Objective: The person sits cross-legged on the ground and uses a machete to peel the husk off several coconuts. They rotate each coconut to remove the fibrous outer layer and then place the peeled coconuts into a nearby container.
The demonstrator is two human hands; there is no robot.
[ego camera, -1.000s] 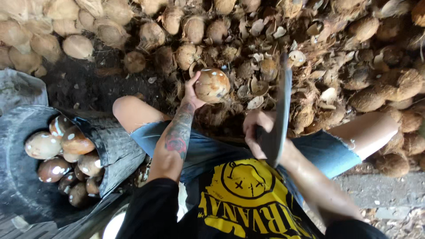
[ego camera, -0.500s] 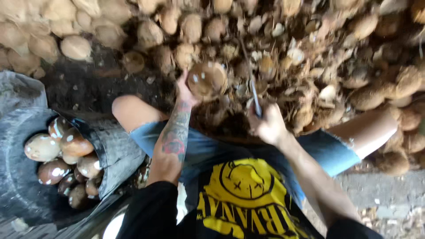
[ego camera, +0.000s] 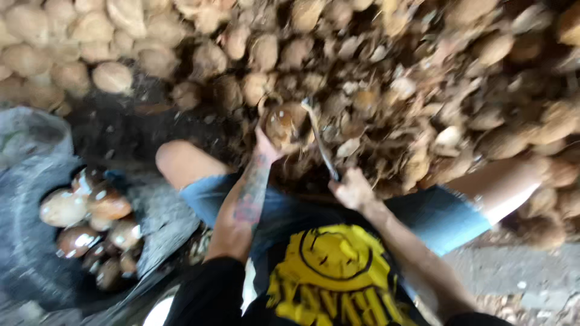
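Left hand clamped under coconut, held out front over the husk pile. Right hand fisted on knife, blade tip meeting coconut's right side. Best kept shallow, angled away from left fingers. Peeled coconuts sit far left.

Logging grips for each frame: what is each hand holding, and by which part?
Left hand cups a coconut from below; right hand grips a knife by its handle.
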